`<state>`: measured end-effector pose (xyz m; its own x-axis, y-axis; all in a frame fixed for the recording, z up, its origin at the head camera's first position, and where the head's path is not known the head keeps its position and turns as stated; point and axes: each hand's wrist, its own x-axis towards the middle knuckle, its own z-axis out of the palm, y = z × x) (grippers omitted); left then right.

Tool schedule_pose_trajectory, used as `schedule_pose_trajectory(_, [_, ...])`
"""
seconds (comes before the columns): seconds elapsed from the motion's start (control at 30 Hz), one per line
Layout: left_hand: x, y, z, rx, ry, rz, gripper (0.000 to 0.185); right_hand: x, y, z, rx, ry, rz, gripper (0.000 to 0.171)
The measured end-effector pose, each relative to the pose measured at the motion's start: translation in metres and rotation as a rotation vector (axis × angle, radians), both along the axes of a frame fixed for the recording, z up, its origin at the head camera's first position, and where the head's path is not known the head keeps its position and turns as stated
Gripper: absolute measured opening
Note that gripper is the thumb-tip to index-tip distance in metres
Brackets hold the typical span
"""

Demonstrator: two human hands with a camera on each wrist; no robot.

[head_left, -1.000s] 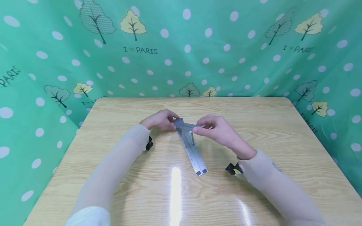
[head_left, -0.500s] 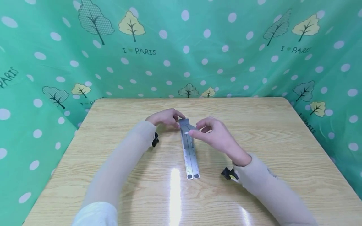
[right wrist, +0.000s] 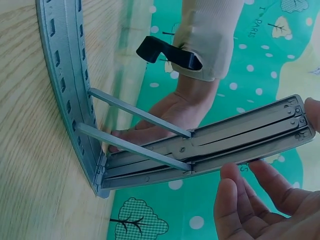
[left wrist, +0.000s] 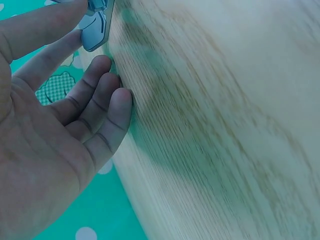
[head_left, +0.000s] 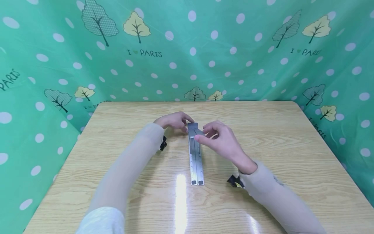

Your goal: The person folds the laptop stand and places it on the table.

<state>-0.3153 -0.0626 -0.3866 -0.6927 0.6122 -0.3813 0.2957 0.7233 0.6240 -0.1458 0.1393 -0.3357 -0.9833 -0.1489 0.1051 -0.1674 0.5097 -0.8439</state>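
A grey metal folding stand [head_left: 196, 159] lies on the wooden table [head_left: 277, 136], its two slotted rails pointing toward me. My left hand [head_left: 184, 125] pinches the stand's far hinged end [left wrist: 97, 25] between thumb and forefinger, the other fingers lying loosely curled against the table. My right hand [head_left: 201, 136] pinches the tip of the raised upper arms [right wrist: 235, 142], which stand lifted off the rails [right wrist: 62, 75] on two thin struts [right wrist: 135, 130]. In the right wrist view the right hand [right wrist: 272, 155] has its thumb at the arms' end and its fingers below.
A green cloth [head_left: 187, 48] with dots and trees hangs behind and beside the table. Black wrist straps [head_left: 233, 181] sit on both sleeves. A bright glare streak [head_left: 181, 198] lies on the table near me.
The stand's near end has swung left, so the rails now point straight at me. Both hands kept their hold and shifted slightly with it.
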Motion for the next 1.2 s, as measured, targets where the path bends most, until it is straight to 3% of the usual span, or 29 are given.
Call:
schedule_pose_trajectory(0.43, [-0.001, 0.004, 0.003, -0.013, -0.033, 0.001, 0.058, -0.001, -0.001, -0.005, -0.05, 0.005, 0.012, 0.046])
schedule_pose_trajectory(1.2, [-0.003, 0.003, 0.0, 0.022, -0.004, 0.015, 0.06, -0.012, 0.005, -0.006, -0.034, -0.048, 0.005, 0.044])
